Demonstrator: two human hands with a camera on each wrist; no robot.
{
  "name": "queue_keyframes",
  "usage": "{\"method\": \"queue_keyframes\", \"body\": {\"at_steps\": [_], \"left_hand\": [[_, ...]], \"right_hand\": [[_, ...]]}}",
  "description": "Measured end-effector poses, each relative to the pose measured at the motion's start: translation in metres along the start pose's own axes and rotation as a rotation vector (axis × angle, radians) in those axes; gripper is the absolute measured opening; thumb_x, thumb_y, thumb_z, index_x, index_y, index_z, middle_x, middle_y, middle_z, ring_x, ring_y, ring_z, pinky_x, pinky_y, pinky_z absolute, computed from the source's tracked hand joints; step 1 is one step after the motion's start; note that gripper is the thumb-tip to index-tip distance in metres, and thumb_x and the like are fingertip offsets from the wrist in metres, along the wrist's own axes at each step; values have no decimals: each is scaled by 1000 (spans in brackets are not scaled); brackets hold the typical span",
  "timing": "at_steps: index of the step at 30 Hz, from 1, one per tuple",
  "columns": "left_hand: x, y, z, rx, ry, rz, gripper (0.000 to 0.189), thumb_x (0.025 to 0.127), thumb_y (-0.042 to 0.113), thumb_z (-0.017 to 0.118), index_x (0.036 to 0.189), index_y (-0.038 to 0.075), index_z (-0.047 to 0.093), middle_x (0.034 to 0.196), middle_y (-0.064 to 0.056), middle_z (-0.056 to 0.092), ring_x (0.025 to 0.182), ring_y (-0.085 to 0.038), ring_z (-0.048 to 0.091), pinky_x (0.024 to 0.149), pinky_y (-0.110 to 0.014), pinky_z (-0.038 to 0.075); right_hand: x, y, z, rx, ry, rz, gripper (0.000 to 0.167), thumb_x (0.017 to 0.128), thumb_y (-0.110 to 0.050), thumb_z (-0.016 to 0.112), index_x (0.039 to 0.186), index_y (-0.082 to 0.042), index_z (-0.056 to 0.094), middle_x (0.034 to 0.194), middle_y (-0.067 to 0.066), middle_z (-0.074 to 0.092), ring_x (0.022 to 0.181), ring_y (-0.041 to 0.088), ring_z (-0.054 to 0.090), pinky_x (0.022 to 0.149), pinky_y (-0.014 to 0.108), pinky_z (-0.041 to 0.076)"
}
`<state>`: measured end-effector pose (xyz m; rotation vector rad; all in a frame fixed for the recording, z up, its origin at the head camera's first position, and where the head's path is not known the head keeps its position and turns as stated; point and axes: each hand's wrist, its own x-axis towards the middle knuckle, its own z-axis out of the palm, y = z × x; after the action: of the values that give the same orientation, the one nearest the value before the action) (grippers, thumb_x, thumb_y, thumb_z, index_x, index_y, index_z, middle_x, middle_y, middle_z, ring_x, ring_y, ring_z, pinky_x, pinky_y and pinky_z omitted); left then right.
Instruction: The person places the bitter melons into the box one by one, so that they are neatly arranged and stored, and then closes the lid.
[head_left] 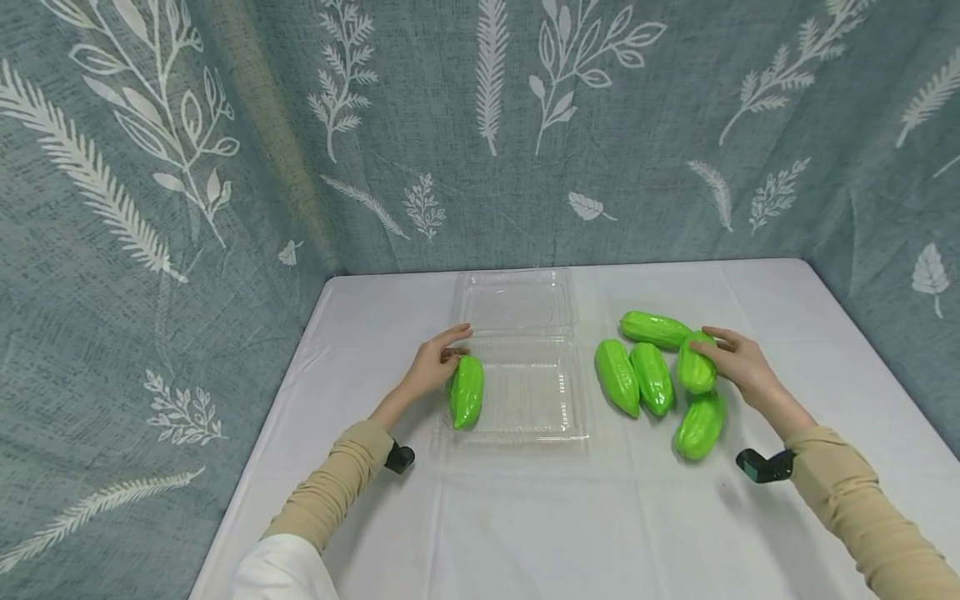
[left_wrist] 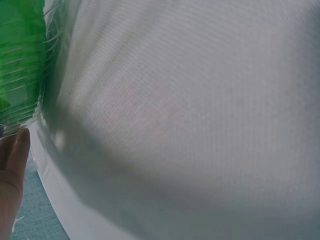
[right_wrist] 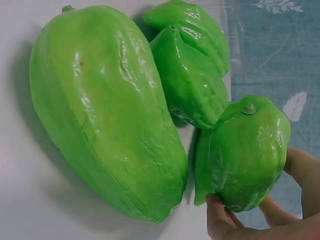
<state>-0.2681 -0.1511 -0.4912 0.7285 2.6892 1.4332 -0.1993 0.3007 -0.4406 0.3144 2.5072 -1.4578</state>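
Note:
My right hand (head_left: 738,362) grips a glossy green papaya (right_wrist: 247,155) between thumb and fingers, its stem end facing the right wrist camera. Close beneath it lies another green papaya (head_left: 701,427), large in the right wrist view. At the left, an opened clear plastic container (head_left: 525,400) holds one green papaya (head_left: 468,392) along its left wall. My left hand (head_left: 433,363) holds the container's left edge near the hinge, a fingertip (left_wrist: 22,140) against the ribbed wall in the left wrist view. The rest of that hand's hold is mostly out of that view.
Between the container and my right hand lie more green papayas, two side by side (head_left: 617,377) and one crosswise behind (head_left: 652,328). The container's lid (head_left: 513,302) lies folded back flat. Patterned curtains (head_left: 450,133) border the white-covered table (head_left: 510,517) behind and at the sides.

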Motion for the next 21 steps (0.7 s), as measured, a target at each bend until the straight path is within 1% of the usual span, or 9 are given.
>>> {"method": "queue_keyframes", "body": {"at_steps": [4, 7, 9, 11, 14, 15, 17, 19, 21], "left_hand": [[0, 2, 1, -12, 4, 2, 44, 88, -17, 45, 131, -9, 50, 146, -24, 40, 107, -38, 64, 85, -45, 56], [0, 3, 2, -16, 9, 8, 44, 87, -18, 44, 131, -11, 49, 145, -27, 39, 106, -40, 63, 81, -45, 56], [0, 3, 2, -21, 13, 9, 44, 87, -18, 44, 131, -12, 48, 145, -27, 38, 106, -41, 63, 77, -41, 56], [1, 3, 2, -18, 13, 6, 44, 87, -18, 45, 131, -11, 49, 145, -27, 38, 106, -41, 63, 73, -34, 55], [1, 2, 2, -7, 11, -1, 45, 88, -17, 46, 131, -9, 50, 145, -25, 40, 106, -38, 64, 71, -27, 52], [1, 2, 1, -5, 10, -3, 45, 88, -17, 46, 131, -8, 50, 146, -24, 40, 106, -38, 64, 72, -26, 52], [2, 2, 1, -1, 7, -5, 45, 88, -17, 46, 131, -7, 51, 146, -22, 41, 107, -37, 64, 74, -29, 54], [2, 2, 2, -4, 8, -4, 45, 88, -17, 46, 131, -7, 51, 146, -21, 42, 107, -36, 64, 77, -32, 55], [2, 2, 2, -9, 9, -2, 45, 88, -17, 46, 131, -7, 52, 145, -22, 42, 107, -37, 64, 77, -36, 56]], "right_hand": [[1, -1, -2, 10, 17, -12, 76, 97, -44, 42, 150, 3, 14, 148, 41, 12, 134, 51, 30, 110, 57, 33], [2, -2, -3, 20, 31, -13, 75, 98, -43, 42, 150, 3, 14, 148, 41, 12, 133, 50, 31, 110, 56, 34], [2, -3, -3, 27, 37, -14, 75, 98, -43, 42, 150, 2, 14, 148, 41, 12, 133, 50, 32, 110, 56, 34], [2, -4, -4, 38, 42, -17, 74, 98, -43, 42, 150, 2, 14, 149, 40, 13, 133, 49, 32, 110, 56, 34], [2, -6, -6, 50, 49, -21, 74, 97, -43, 42, 150, 1, 15, 149, 39, 14, 132, 46, 35, 109, 53, 37], [2, -7, -7, 52, 51, -20, 74, 97, -43, 42, 151, 1, 15, 149, 38, 15, 130, 44, 38, 106, 49, 41], [2, -9, -8, 59, 56, -17, 74, 97, -43, 43, 151, -1, 15, 150, 37, 16, 123, 35, 45, 99, 35, 47], [2, -11, -11, 65, 60, -15, 74, 97, -43, 44, 151, -1, 15, 150, 36, 17, 111, 21, 51, 88, 19, 48], [2, -12, -13, 76, 61, -15, 75, 96, -44, 44, 151, -2, 15, 150, 36, 17, 98, 5, 51, 77, 9, 45]]}}
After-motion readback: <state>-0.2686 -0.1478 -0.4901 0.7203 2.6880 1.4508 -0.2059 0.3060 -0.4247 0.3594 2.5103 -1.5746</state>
